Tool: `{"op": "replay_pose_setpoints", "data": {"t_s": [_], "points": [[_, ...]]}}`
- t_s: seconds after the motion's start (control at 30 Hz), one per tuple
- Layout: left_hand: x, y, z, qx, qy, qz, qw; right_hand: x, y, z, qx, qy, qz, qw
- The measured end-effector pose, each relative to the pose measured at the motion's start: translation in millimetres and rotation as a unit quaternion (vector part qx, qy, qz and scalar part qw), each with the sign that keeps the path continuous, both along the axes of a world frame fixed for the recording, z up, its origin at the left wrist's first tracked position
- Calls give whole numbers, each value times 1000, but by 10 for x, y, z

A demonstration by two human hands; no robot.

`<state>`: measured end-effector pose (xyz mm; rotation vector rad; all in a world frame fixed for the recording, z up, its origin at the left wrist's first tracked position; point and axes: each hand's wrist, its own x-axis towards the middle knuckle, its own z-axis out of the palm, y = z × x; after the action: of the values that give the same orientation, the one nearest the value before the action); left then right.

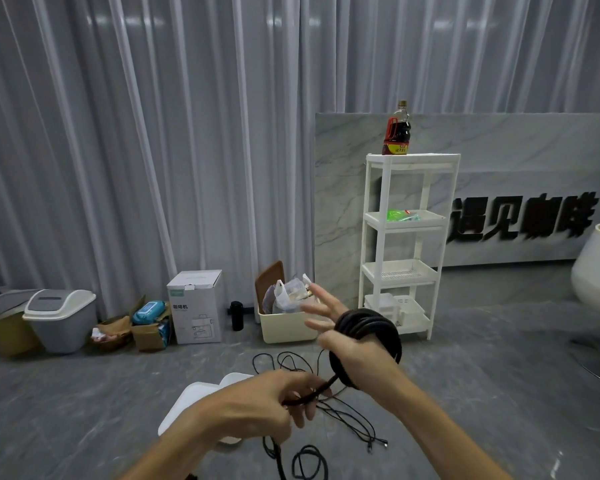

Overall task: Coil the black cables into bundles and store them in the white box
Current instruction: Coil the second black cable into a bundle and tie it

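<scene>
Black cable [364,332] is looping around our right hand [347,344], fingers spread, while our left hand [260,400] is pinching its loose end; thinner cables [347,415] are lying uncoiled on the floor beside the white box [184,407], so we are judging most work left.

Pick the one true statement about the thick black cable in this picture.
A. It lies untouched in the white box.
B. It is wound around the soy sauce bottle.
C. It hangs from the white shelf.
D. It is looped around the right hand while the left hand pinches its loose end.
D: the coil of thick black cable wraps the spread right hand, and the left hand pinches the trailing length.
</scene>
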<state>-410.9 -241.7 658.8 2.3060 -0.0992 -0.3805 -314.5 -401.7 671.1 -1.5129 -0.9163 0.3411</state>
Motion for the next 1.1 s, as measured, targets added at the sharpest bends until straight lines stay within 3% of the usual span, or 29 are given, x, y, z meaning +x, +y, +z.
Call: {"op": "replay_pose_setpoints", "data": {"t_s": [0.13, 0.27, 0.37, 0.47, 0.53, 0.6, 0.7, 0.8, 1.0, 1.1], "points": [[9, 18, 65, 177, -86, 10, 980, 31, 4, -32, -212, -175, -34, 961], [34, 79, 102, 261, -199, 40, 944, 62, -17, -39, -325, -190, -1, 927], [40, 111, 129, 260, -290, 74, 918, 69, -19, -38, -326, -194, -8, 925], [20, 173, 178, 241, -395, 102, 881, 52, -30, -23, -316, -112, 8, 942], [16, 195, 182, 233, -434, 125, 861, 19, -69, 12, -309, -6, 27, 951], [25, 176, 192, 217, -463, 148, 847, -21, -101, 47, -320, 36, 65, 945], [80, 108, 221, 165, -470, 186, 847, -80, -105, 92, -332, 92, 180, 921], [173, 12, 203, 20, -423, 212, 881, -129, -93, 106, -317, 170, 322, 876], [332, -116, 130, -161, -291, 196, 922, -262, -60, 24, -133, 327, 545, 761], [318, -152, 18, -252, -219, 197, 922, -343, 1, 13, -31, 280, 571, 771]]}}
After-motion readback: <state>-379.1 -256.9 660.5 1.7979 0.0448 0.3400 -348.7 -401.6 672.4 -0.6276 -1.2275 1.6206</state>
